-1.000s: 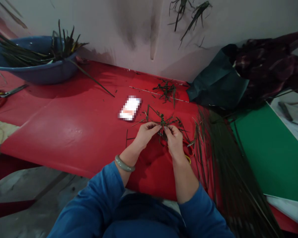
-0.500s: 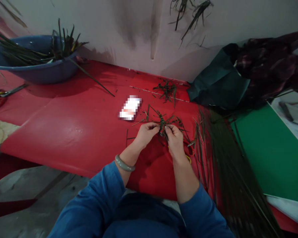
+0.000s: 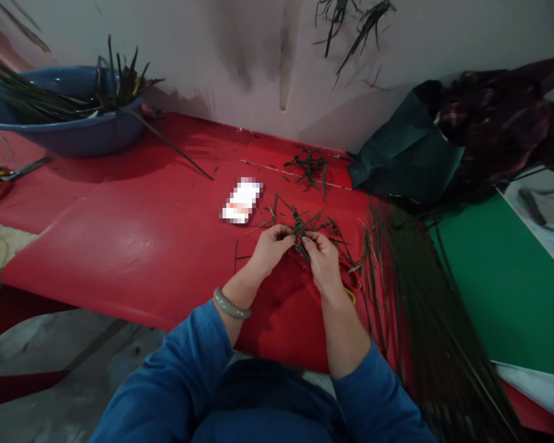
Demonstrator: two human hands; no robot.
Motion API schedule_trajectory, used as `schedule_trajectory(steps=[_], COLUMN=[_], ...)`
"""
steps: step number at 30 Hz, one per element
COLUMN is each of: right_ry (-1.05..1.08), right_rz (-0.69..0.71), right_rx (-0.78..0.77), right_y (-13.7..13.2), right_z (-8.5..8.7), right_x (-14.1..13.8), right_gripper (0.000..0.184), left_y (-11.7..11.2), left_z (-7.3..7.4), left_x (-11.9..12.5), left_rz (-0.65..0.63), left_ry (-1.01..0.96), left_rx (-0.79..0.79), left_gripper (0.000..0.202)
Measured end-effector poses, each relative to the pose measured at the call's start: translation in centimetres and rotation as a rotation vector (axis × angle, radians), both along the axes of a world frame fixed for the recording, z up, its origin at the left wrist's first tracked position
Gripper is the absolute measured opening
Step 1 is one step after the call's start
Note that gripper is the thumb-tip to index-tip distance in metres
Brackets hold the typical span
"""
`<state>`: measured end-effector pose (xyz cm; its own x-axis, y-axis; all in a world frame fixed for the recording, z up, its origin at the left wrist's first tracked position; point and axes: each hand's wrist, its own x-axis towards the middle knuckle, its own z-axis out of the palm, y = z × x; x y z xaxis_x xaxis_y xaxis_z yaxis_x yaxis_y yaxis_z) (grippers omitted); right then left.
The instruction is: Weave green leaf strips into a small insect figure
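Both hands meet over the red table (image 3: 133,234) on a small woven knot of dark green leaf strips (image 3: 300,229). My left hand (image 3: 270,249), with a grey-green bangle on its wrist, pinches the knot from the left. My right hand (image 3: 323,261) pinches it from the right, fingers closed on the strips. Loose strip ends stick out from the knot toward the wall. Red-handled scissors (image 3: 351,286) lie partly hidden under my right wrist.
A long bundle of green leaves (image 3: 420,307) runs along the table's right side, beside a green board (image 3: 503,283). A blue basin (image 3: 64,117) with leaves sits far left. A white card (image 3: 241,200) and leaf scraps (image 3: 310,165) lie ahead; dark cloth (image 3: 466,135) lies at right.
The hands have shifted only slightly, fingers reworking their pinch on the leaf knot, which sits a little higher between them. Everything else stays put.
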<state>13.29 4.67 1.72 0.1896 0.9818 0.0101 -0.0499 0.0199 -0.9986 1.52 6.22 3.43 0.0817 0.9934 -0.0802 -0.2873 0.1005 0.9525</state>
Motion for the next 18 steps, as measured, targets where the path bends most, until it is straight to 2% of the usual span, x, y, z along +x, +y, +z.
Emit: schedule_trajectory(steps=[6,10,18], right_ry=[0.082,0.063,0.069], right_rz=[-0.071,-0.116,-0.04], right_rx=[-0.056,-0.065,-0.043], right_y=[-0.3,-0.3,-0.3], right_z=[1.2,1.5,1.3], right_x=[-0.3,-0.4,-0.3], right_gripper=[0.018,0.019,0.018], left_y=[-0.1,0.0,-0.1], left_z=[0.1,-0.3,-0.1], left_x=[0.1,0.1,-0.2], left_rz=[-0.075,-0.072,-0.173], left_ry=[-0.062,-0.095,-0.176], left_rx=[-0.049,-0.064,-0.136], left_gripper=[0.014,0.016,0.021])
